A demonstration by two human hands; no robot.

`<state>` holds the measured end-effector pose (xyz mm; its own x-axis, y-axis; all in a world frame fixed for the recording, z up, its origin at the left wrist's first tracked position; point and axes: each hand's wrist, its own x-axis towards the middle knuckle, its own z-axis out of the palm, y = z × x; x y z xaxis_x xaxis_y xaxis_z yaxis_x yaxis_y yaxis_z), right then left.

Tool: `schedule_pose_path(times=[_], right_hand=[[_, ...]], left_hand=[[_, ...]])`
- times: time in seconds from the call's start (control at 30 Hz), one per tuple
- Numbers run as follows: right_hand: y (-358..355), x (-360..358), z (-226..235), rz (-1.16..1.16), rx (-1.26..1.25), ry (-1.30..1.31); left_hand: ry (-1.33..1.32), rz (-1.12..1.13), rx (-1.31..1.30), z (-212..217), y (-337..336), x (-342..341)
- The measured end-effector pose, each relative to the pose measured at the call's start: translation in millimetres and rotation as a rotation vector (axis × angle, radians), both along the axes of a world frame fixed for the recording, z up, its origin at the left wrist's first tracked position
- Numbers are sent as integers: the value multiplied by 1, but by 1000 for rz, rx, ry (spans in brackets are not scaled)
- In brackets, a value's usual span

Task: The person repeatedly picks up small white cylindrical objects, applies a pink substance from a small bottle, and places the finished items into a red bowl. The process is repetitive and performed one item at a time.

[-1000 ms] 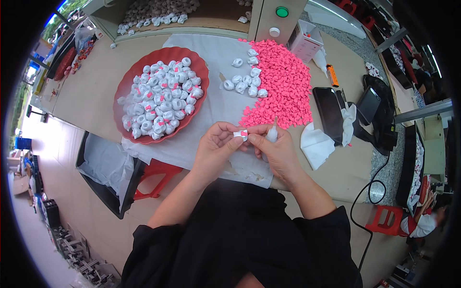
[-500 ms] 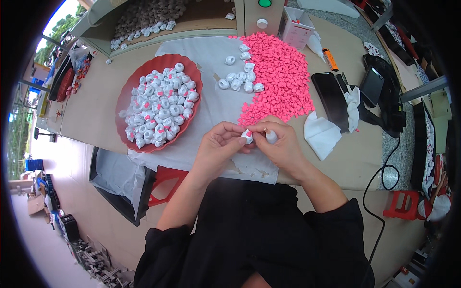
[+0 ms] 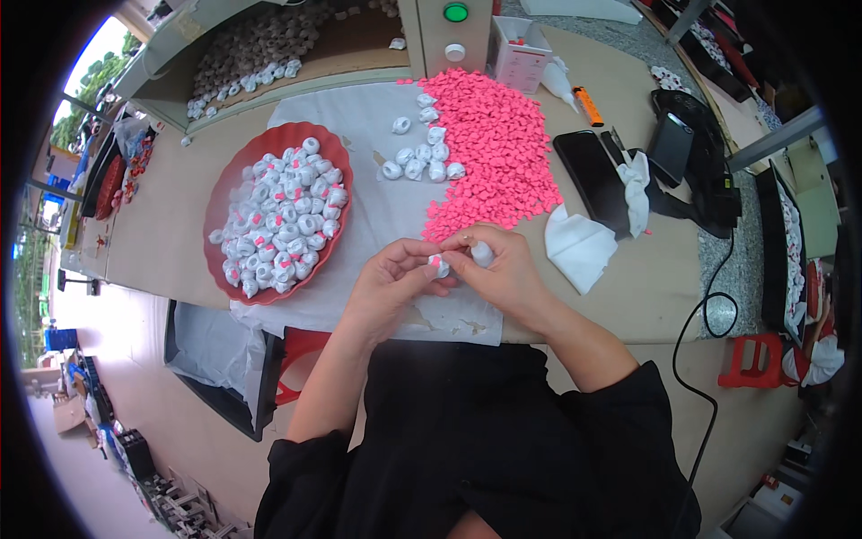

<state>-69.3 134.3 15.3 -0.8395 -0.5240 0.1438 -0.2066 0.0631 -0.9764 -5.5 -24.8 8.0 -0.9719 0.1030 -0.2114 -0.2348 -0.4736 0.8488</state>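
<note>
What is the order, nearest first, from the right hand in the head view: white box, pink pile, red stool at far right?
1. Pink pile, just beyond the right hand.
2. White box, behind the pile.
3. Red stool, far right.

A small-parts workshop, by the look of it: pink bits (image 3: 498, 144) heaped on the surface (image 3: 651, 301), a red bowl (image 3: 230, 184) piled with white pieces (image 3: 287, 216), a green-buttoned cabinet (image 3: 429, 38), another person (image 3: 823, 359) over there by a red stool (image 3: 752, 379).
</note>
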Motion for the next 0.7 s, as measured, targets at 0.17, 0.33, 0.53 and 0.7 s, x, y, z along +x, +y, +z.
schedule_pose_path(times=[0.17, 0.33, 0.53, 0.7], right_hand=[[31, -13, 19, -197, 168, 283], [71, -14, 34, -458, 777, 426], [97, -13, 15, -405, 858, 458], [92, -6, 30, -318, 491, 455]], left_hand=[[-32, 43, -58, 3, 2, -2], [-28, 80, -7, 3, 4, 0], [-18, 151, 10, 4, 12, -3], [-18, 138, -11, 11, 13, 1]])
